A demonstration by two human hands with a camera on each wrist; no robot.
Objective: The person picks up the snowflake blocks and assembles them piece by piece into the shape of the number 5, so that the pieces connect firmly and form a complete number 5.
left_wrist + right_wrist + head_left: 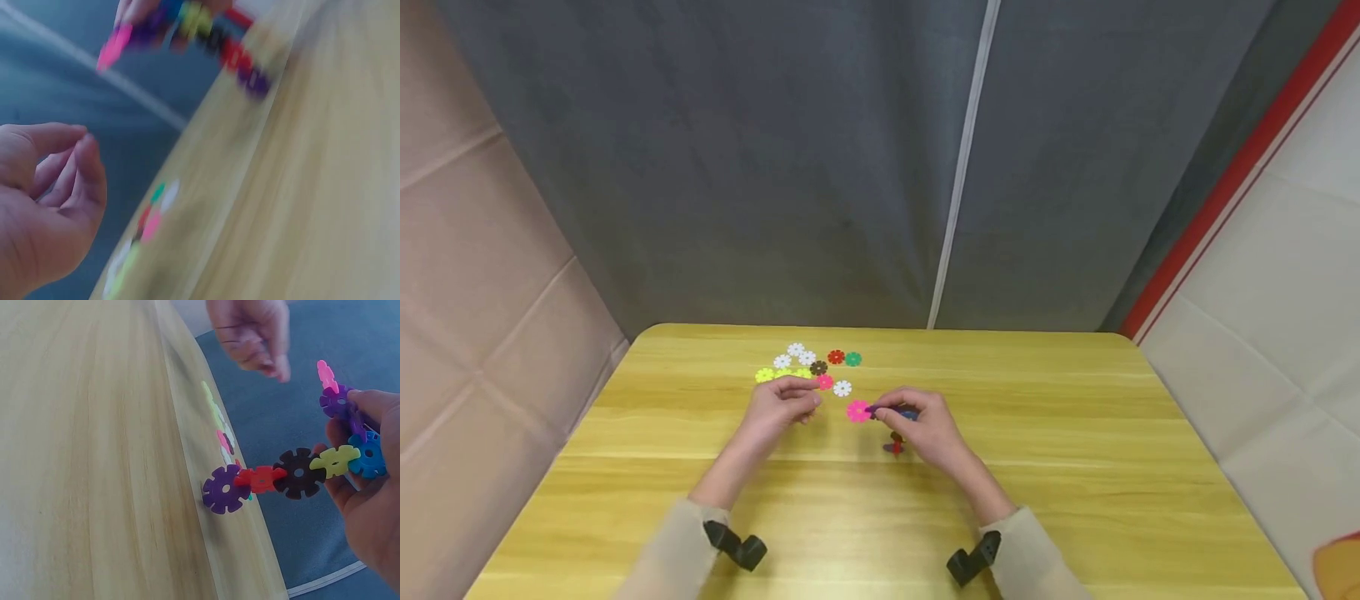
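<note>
A big yellow wooden tabletop (1075,467) sits under both hands, with a grey curtain (775,167) behind it.

The right hand (928,429) holds a chain of flower discs (294,475) up off the tabletop. Its fingers (369,403) are curled and pinch the top end of the chain. Going down from those fingers, the chain has a pink disc, then purple, blue, yellow, black, red and one more purple disc at the low end, which hangs near the wood. So about seven discs are already clicked together.

The left hand (778,408) holds nothing. Its fingers (84,162) are loosely bent, with the thumb close to the fingertips, and they hover just above the loose discs.

The pile of loose discs (808,367) lies flat just past the left fingers: white ones, yellow-green ones, a brown one, a red one, a green one and a small pink disc (825,382) closest to the fingertips. About ten are still left to add, I think.
</note>
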